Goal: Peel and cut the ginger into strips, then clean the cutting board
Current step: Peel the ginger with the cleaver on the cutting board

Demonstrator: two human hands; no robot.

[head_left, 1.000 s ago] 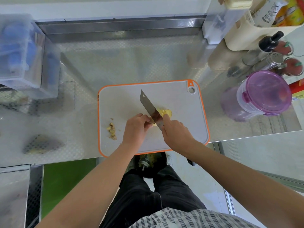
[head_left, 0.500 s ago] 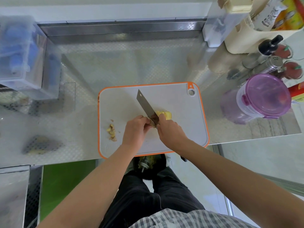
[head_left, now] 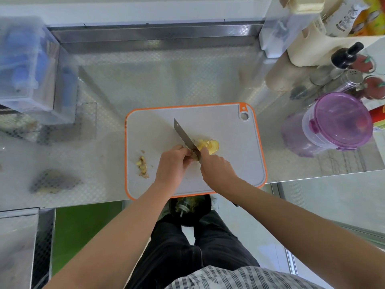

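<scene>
Gleaming steel counter (head_left: 166, 80) beneath orange-rimmed cutting board (head_left: 220, 122)

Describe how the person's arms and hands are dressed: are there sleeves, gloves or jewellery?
The left hand and right hand are ungloved; no ring or watch shows. The forearms carry no sleeves. A checked shirt appears at the bottom edge.

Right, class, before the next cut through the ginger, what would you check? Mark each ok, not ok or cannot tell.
1. Right hand grips the knife: ok.
2. Left hand pinches the ginger piece beside the blade: ok.
3. Left fingertips tucked back from the edge: cannot tell.
4. Cut slices lie on the cutting board: ok.
5. Peel scraps clear of the blade: ok.
</scene>
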